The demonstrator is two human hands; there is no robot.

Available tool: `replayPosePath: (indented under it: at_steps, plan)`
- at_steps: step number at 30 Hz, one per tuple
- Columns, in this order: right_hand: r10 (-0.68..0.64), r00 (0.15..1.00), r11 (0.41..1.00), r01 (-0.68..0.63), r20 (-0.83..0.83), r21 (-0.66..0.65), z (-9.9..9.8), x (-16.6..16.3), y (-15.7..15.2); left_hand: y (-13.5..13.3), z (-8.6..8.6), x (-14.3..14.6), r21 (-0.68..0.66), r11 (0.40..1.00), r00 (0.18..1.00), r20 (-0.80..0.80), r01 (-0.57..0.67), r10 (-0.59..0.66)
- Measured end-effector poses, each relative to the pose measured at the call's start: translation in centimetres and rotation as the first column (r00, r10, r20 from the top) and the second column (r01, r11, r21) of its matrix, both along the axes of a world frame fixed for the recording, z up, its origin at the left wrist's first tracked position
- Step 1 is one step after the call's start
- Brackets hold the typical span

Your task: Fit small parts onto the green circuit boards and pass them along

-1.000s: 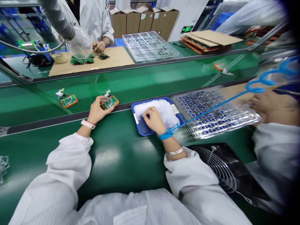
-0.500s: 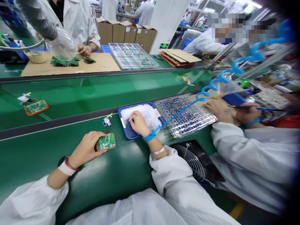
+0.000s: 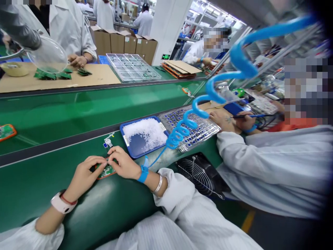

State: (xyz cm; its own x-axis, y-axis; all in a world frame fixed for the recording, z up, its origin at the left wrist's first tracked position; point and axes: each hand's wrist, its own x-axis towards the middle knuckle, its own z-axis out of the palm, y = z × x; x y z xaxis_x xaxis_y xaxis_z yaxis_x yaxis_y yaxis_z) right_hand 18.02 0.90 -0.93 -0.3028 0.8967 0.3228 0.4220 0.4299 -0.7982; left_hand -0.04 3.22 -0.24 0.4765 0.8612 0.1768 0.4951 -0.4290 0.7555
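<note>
A green circuit board (image 3: 108, 171) with an orange rim lies on the green bench under both my hands. My left hand (image 3: 84, 173) is closed at the board's left side, thumb over its face and fingers along the upper edge. Pinched fingers of my right hand (image 3: 126, 166) meet the left fingertips above the board; anything between them is too small or hidden to make out. Just beyond sits a small white part with a blue square (image 3: 107, 143), by the board's upper edge. A blue tray (image 3: 136, 155) of small white pieces (image 3: 148, 130) stands right of my hands.
Clear plastic trays of blue-faced parts (image 3: 192, 139) lie further right, before a black fan (image 3: 201, 173). A coiled blue cord (image 3: 182, 130) runs from my right wristband. A co-worker's hands (image 3: 244, 121) work at right; another person's hands (image 3: 78, 60) are across the bench.
My right hand has left the tray of white pieces and come left to the circuit board. My left hand has shifted its fingers over the board. The camera view has turned right.
</note>
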Motion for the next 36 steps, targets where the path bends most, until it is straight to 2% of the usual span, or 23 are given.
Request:
replayPosePath:
  at_steps: [3,8,12,17,29,36]
  plan:
    - [-0.001,0.999,1.000,0.001,0.042,0.011,-0.5,0.2,0.3,0.2,-0.1,0.0,-0.008,1.000,0.999,-0.049,-0.017,0.016]
    - [-0.035,0.992,0.999,0.038,0.121,-0.027,-0.9,-0.1,0.6,0.4,-0.6,0.0,0.093,0.996,0.992,-0.128,-0.004,0.016]
    - [-0.026,0.990,0.999,0.030,0.138,-0.027,-1.4,-0.3,1.0,0.9,-1.1,-0.2,0.155,0.988,0.984,-0.180,0.022,0.007]
    - [-0.045,0.995,0.999,0.047,0.086,-0.013,-1.5,0.0,1.2,1.1,-1.0,0.1,0.167,0.986,0.980,-0.196,0.019,0.014]
    - [-0.024,0.998,0.998,0.020,-0.065,-0.055,-0.9,0.3,0.6,0.1,1.1,1.3,0.073,0.997,0.991,-0.134,-0.011,0.021]
    - [-0.011,0.998,0.996,0.006,-0.057,-0.092,-1.1,0.4,0.7,0.7,1.6,1.7,-0.040,0.999,0.991,-0.135,-0.014,0.009]
